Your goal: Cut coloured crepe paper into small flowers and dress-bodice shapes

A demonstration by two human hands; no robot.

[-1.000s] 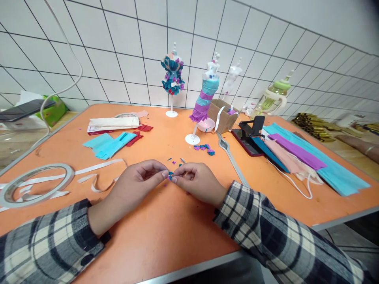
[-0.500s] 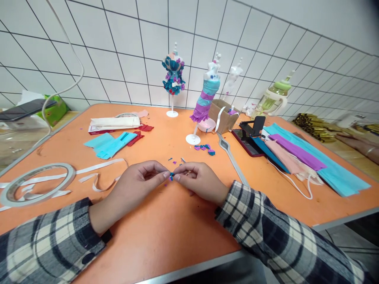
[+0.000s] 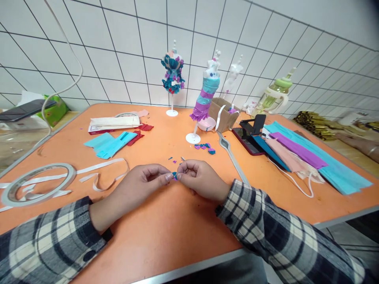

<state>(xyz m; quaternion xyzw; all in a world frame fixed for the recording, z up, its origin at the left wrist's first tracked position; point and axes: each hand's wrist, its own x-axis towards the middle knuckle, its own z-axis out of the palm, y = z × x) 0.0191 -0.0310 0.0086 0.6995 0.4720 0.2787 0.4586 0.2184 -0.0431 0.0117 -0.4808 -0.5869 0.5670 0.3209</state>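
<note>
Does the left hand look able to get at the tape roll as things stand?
Probably yes: the tape roll lies flat left of the left hand, only loose strips between them. The hand is pinching a paper piece, though.

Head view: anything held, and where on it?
Tiny blue paper piece, pinched from opposite sides by fingers of left hand and right hand.

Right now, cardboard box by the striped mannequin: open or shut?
Open: the cardboard box shows an uncovered top, and a white ribbon hangs over its rim.
</note>
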